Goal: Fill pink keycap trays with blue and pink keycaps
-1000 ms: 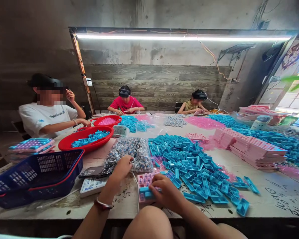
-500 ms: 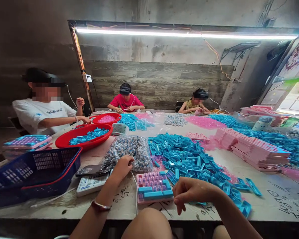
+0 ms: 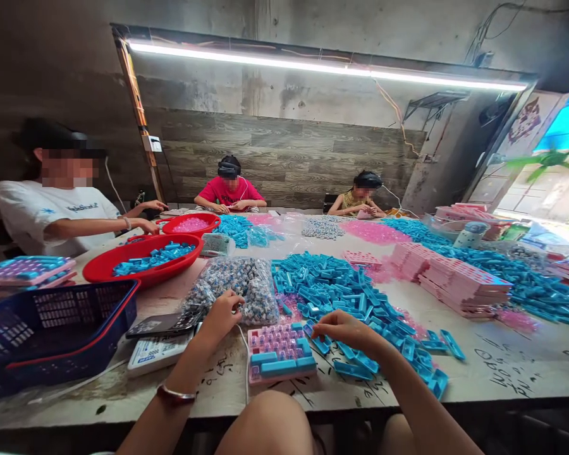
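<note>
My left hand (image 3: 224,314) is at the front of a clear bag (image 3: 258,297) of small white, blue and dark parts. Its thumb and fingers are pinched; what is between them cannot be made out. My right hand (image 3: 344,328) is closed, fingertips meeting over the edge of a long blue keycap (image 3: 318,343); a grip on it does not show clearly. Between my hands lies a pink key panel (image 3: 281,375) with clear pink-purple keycaps and long blue bars (image 3: 283,366) along its front. Right of it spreads a pile of blue keycaps (image 3: 341,284).
A dark blue basket (image 3: 71,360) and white box (image 3: 156,357) stand left, with red bowls (image 3: 92,268) behind. Pink panels (image 3: 459,281) are stacked right. A co-worker (image 3: 61,208) sits left; two others (image 3: 232,193) sit across the table.
My right hand has moved up and away from me, from the panel's front right corner to the blue keycap. My left hand stays by the bag. The view has shifted right.
</note>
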Motion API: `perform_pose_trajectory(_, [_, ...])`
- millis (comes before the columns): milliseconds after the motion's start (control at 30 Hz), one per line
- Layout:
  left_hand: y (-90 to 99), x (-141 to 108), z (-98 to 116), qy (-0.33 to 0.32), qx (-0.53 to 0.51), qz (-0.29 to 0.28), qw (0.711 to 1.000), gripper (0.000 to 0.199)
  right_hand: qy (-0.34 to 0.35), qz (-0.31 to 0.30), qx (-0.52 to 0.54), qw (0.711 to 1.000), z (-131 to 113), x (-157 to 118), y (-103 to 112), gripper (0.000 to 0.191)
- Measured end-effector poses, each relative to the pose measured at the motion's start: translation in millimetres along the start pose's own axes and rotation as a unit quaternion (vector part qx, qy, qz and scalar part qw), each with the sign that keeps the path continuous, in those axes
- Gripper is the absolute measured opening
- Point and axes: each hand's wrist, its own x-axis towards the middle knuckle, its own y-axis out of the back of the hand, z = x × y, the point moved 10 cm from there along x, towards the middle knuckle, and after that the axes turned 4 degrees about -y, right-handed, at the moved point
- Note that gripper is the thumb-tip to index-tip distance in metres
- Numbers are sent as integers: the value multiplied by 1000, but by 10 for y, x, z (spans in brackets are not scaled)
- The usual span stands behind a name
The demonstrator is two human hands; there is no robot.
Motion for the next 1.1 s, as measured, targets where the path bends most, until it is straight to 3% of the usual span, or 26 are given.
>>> perform_pose_trajectory(167, [15, 10, 15, -4, -9, 3, 1000, 28, -71, 134, -3, 988, 304, 56, 389, 30])
perform_pose_trajectory(433, [6, 21, -16, -19, -23, 23, 999, 20, -70, 224, -71, 969, 545, 124, 669, 48])
perform_pose_trajectory(733, [136, -20, 52, -48, -16, 61, 997, 19, 33, 221, -207, 953, 331, 248, 631, 47])
perform_pose_trajectory(900, [43, -54, 276, -91, -51, 24, 994, 16, 68, 193, -255, 945, 327, 321, 559, 43])
perform_pose_trajectory(1100, [-35, -79, 373, -123, -47, 7, 991, 17, 74, 218, -260, 938, 378, 304, 696, 31])
